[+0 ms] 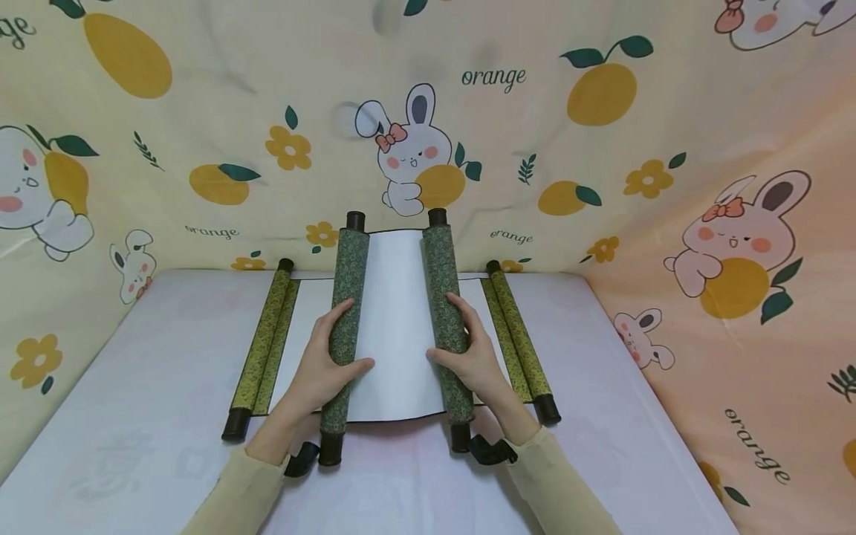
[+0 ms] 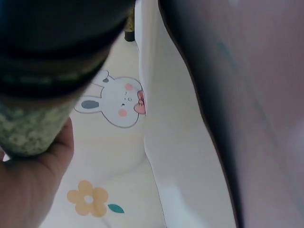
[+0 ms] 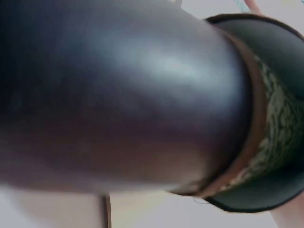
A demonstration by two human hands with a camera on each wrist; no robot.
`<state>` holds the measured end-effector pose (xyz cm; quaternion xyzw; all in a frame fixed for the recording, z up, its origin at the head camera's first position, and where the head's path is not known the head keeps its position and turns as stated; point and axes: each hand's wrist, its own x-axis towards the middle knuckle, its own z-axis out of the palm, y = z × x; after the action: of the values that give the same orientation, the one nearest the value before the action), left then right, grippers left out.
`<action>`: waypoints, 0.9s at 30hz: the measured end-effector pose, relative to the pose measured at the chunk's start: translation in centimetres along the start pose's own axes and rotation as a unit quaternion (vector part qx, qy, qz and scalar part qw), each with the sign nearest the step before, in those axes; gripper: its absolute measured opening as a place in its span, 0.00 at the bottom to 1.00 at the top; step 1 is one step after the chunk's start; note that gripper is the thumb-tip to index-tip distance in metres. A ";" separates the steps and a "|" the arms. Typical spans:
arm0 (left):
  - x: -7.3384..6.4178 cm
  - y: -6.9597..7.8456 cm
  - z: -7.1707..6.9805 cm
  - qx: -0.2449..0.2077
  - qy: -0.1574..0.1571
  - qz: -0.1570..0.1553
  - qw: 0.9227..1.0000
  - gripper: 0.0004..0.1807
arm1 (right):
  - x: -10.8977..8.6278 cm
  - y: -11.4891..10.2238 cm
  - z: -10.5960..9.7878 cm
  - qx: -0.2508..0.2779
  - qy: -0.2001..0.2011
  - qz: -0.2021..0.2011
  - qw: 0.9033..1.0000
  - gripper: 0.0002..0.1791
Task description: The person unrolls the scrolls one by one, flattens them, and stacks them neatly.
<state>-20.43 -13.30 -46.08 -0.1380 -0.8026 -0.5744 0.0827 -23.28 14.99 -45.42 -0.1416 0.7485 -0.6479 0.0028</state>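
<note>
Left grip [image 1: 322, 375]: fingers curled, thumb extended inward
Right grip [image 1: 478, 365]: fingers curled, thumb extended inward
Forearms [image 1: 241, 483]: sleeved, angled inward

With the left hand [image 1: 319, 377], most fingers are being hidden by the left green roller [image 1: 351, 275], and same deal for the right hand [image 1: 478, 364] and the right green roller [image 1: 440, 275]. The middle of the lower white sheet [image 1: 307, 312] is being covered by the upper sheet [image 1: 394, 319]. The 2 sleeves [image 1: 241, 490] are being chopped by the bottom edge. In the right wrist view, tons of space is being eaten by 1 blurry dark cylinder [image 3: 118, 95]. In the left wrist view, a blurry black end [image 2: 52, 28] is being cropped top left. The top-right rabbit [image 1: 769, 22] is being cut off too.
</note>
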 end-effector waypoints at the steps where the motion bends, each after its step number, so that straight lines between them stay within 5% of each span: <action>1: 0.0 0.0 0.0 -0.003 0.001 0.002 1.000 0.53 | 0.0 0.0 -0.1 -0.002 0.001 0.000 1.000 0.55; 7: 0.1 0.0 -0.4 -0.010 0.016 0.020 1.000 0.52 | 0.1 -0.2 -0.8 0.018 0.012 -0.007 1.000 0.59; 18: 0.3 0.0 -1.7 -0.035 0.020 -0.029 0.999 0.56 | 0.2 -0.4 -1.7 0.034 0.002 -0.002 0.999 0.57; 27: 0.4 0.1 -3.4 -0.063 0.006 -0.004 0.998 0.52 | 0.3 -0.8 -2.6 0.034 0.008 -0.006 0.999 0.56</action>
<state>-20.83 -16.44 -44.71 -0.1366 -0.7648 -0.6250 0.0765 -23.91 17.29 -44.14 -0.1407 0.7248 -0.6745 -0.0026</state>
